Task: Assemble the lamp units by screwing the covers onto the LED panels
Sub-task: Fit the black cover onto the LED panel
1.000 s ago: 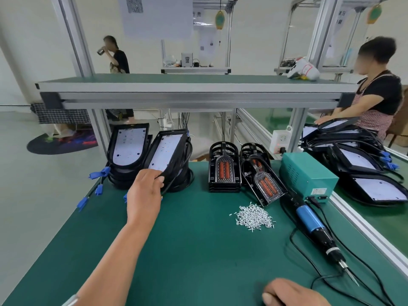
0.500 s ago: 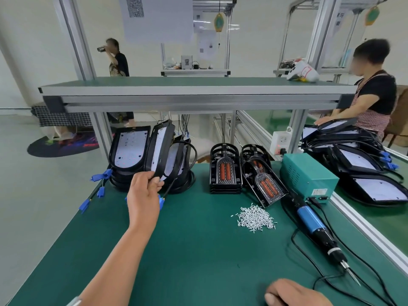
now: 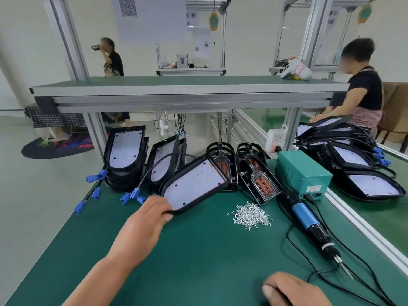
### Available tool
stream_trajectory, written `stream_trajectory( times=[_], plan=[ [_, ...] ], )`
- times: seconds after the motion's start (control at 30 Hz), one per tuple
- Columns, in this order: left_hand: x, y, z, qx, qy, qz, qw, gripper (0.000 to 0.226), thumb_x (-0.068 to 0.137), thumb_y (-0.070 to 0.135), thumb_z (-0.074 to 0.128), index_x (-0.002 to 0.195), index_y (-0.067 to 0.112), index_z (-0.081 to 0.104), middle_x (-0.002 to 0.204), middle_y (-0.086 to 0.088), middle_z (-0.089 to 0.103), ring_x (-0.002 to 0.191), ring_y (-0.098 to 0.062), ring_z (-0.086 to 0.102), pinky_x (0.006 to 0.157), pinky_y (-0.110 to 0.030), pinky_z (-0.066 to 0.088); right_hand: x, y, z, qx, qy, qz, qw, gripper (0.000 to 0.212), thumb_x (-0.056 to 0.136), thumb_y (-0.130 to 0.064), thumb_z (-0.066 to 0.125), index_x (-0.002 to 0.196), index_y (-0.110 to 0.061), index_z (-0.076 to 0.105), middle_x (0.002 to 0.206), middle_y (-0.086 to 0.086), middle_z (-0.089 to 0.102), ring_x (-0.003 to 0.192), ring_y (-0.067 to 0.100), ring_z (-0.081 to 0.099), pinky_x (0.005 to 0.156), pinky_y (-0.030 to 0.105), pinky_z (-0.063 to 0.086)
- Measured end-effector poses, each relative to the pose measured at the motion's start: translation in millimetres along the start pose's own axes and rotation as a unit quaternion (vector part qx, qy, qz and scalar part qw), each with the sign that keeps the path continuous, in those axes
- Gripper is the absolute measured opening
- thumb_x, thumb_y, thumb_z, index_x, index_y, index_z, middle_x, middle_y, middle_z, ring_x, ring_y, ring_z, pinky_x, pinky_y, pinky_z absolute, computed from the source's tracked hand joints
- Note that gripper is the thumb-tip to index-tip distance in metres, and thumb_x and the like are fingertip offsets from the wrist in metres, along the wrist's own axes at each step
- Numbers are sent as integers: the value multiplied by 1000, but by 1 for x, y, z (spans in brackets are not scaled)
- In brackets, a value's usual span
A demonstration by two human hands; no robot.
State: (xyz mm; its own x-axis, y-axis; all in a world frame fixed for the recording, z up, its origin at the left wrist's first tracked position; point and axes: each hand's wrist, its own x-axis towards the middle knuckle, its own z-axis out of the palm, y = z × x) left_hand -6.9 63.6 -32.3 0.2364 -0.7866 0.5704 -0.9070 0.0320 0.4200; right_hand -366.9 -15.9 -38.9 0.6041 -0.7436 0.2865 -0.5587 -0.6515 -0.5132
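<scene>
Drawn from its stack (image 3: 162, 166), the black-framed white LED panel (image 3: 194, 184), probably stiff and light, sits rim-pinched in the left grip (image 3: 143, 226)

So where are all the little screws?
In the head view, the screws lie in a pile on the green table, right of centre, in front of the black cover and left of the blue screwdriver.

We are on a factory assembly line: our green-matted workbench (image 3: 198, 250) sits in an aluminium frame (image 3: 183, 99), with stacked LED panels (image 3: 125, 149), a heap of screws (image 3: 250, 215) and a corded electric screwdriver (image 3: 305, 214). Another worker (image 3: 364, 89) is at the next bench (image 3: 393, 217).
</scene>
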Motion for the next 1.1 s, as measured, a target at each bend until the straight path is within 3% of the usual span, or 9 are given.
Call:
stream_trajectory(
  times=[0.03, 0.1, 0.33, 0.47, 0.53, 0.6, 0.8, 0.9, 1.1],
  plan=[
    [-8, 2, -4, -2, -10, 1, 1000, 10, 102, 38, 55, 107, 34, 62, 118, 27, 54, 102, 1, 60, 88, -16, 45, -2, 4, -1, 16, -38, 16, 999, 51, 65, -2, 98, 66, -33, 59, 58, -20, 52, 50, -2, 50, 51, 14, 46],
    [-22, 4, -14, 3, -34, 9, 999, 15, 99, 47, 56, 103, 35, 63, 116, 26, 55, 97, -2, 62, 85, -20, 48, -3, 8, -1, 43, 7, 22, 999, 40, 78, -7, 92, 74, -36, 64, 61, -17, 60, 55, 3, 56, 57, 16, 47],
    [-62, 20, -24, 61, -85, 111, 988, 24, 92, 52, 71, 91, 29, 66, 108, 20, 58, 78, -2, 58, 66, -23, 54, 37, 4, -13, 230, 53, 58, 970, 13, 96, -25, 68, 99, -37, 73, 64, 4, 65, 52, 4, 51, 55, 16, 41],
    [-77, 29, -22, 37, -92, 117, 988, 24, 88, 49, 78, 86, 30, 63, 103, 17, 56, 71, -5, 53, 60, -27, 55, 103, 10, -7, 188, 113, 54, 974, 9, 101, -32, 62, 100, -39, 68, 81, -10, 67, 70, 6, 59, 65, 15, 45],
    [-78, 35, -19, 22, -100, 124, 987, 22, 95, 47, 71, 86, 31, 59, 101, 15, 53, 72, -7, 52, 62, -29, 57, 143, 20, 0, 131, 125, 60, 982, 8, 101, -28, 62, 108, -30, 67, 90, -8, 67, 83, 10, 62, 78, 29, 52],
    [-78, 39, -15, 16, -102, 135, 985, 21, 98, 40, 68, 84, 29, 56, 98, 13, 51, 71, -9, 50, 63, -31, 57, 180, 33, 6, 40, 121, 75, 989, 27, 100, -28, 64, 124, -14, 65, 109, 4, 67, 101, 23, 60, 91, 46, 53],
    [-76, 51, -9, 51, -96, 152, 982, 30, 82, 46, 81, 77, 30, 57, 96, 15, 54, 68, -8, 44, 55, -27, 47, 239, 65, 15, -235, 9, 132, 963, 91, 91, -67, 65, 153, -7, 36, 158, 28, 38, 142, 47, 43, 112, 57, 42],
    [-73, 49, -5, 34, -76, 144, 986, 36, 88, 64, 70, 79, 29, 66, 100, 13, 62, 72, -12, 54, 61, -30, 51, 248, 76, 21, -241, -28, 148, 959, 106, 86, -77, 63, 159, -9, 25, 155, 28, 41, 136, 47, 50, 105, 56, 46],
    [-62, 49, 4, 28, -60, 106, 992, 64, 89, 73, 62, 126, 22, 72, 137, 8, 61, 117, -22, 57, 96, -42, 51, 244, 81, 25, -221, 18, 125, 967, 83, 80, -69, 67, 134, -9, 45, 125, 19, 58, 110, 42, 58, 90, 50, 52]
  ],
)
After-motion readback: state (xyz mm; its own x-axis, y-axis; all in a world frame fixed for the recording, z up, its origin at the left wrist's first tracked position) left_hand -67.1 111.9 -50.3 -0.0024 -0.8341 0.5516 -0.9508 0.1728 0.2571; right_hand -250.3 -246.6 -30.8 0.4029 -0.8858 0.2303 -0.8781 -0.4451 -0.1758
